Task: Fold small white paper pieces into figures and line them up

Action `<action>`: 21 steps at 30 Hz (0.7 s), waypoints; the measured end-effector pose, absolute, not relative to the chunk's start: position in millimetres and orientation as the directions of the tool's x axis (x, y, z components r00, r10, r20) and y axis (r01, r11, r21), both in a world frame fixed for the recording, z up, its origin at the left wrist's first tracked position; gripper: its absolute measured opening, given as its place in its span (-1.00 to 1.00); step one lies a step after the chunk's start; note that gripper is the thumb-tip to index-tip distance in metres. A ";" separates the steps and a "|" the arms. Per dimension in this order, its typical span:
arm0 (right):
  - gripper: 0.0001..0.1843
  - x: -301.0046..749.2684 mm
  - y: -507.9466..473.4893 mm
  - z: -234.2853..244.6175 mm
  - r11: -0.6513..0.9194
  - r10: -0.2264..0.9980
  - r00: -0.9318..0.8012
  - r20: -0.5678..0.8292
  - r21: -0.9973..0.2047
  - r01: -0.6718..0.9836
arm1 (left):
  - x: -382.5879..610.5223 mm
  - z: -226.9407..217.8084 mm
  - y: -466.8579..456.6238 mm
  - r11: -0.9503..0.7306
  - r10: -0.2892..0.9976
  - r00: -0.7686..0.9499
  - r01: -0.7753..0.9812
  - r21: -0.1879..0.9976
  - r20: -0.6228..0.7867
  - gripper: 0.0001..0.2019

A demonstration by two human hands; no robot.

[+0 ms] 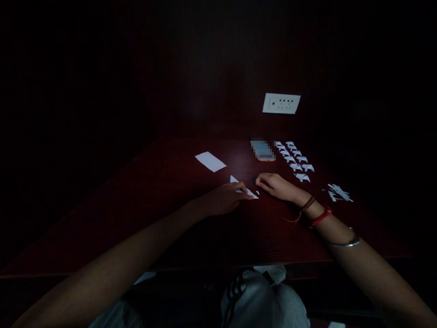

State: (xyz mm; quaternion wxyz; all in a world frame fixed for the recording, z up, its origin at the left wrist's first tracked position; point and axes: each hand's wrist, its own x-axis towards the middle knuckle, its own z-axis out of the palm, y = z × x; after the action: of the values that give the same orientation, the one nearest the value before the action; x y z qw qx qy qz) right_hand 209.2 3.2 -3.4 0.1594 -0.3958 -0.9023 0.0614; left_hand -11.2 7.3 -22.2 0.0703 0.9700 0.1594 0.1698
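A small white folded paper (pixel 246 191) lies on the dark red table (pixel 164 200). My left hand (pixel 223 199) rests on it with fingers curled down over its left part, pressing it. My right hand (pixel 278 187) lies flat just to the right of the paper, fingertips near its right tip, fingers stretched along the table and holding nothing. The light is dim, so finger detail is faint.
A white paper sheet (pixel 210 161) lies farther back left. A phone (pixel 262 151) sits behind my right hand. Several small folded paper pieces (pixel 294 158) stand in rows to its right, with paper scraps (pixel 338 192) at the far right. A wall socket (pixel 281 103) is behind.
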 end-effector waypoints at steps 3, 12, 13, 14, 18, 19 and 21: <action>-0.77 214.7 2.8 1.0 0.702 0.711 -0.658 0.246 -0.286 0.652 | -20.7 -18.1 14.0 -0.940 0.328 0.897 0.277 0.201 0.296 -0.55; -0.74 218.3 -2.0 11.9 0.711 0.702 -0.659 0.270 -0.321 0.626 | -23.3 -10.0 14.1 -0.944 0.330 0.902 0.314 0.101 0.278 -0.69; -0.74 216.7 -1.8 12.1 0.717 0.697 -0.658 0.286 -0.310 0.625 | -23.2 -9.9 14.5 -0.943 0.332 0.901 0.325 0.072 0.281 -0.71; -0.74 214.7 -1.8 12.0 0.726 0.688 -0.666 0.288 -0.301 0.619 | -23.5 -9.7 15.1 -0.941 0.336 0.897 0.336 0.050 0.287 -0.72; -0.71 211.2 -8.2 7.7 0.774 0.624 -0.760 0.182 -0.279 0.569 | -26.1 -7.9 17.5 -0.930 0.358 0.882 0.366 0.032 0.307 -0.74; -0.69 213.2 -12.7 6.3 0.778 0.616 -0.772 0.154 -0.273 0.566 | -26.4 -7.3 17.4 -0.930 0.358 0.883 0.367 0.030 0.304 -0.74; -0.66 221.0 -24.9 4.4 0.772 0.621 -0.776 0.109 -0.260 0.581 | -25.7 -6.1 16.0 -0.932 0.351 0.887 0.362 0.022 0.301 -0.75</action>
State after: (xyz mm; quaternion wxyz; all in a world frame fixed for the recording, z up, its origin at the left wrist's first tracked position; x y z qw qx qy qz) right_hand 221.0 -24.9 4.4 0.0947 -0.3207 -0.9364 0.1063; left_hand -25.7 16.0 -6.1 -0.0175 0.9711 0.1836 0.1516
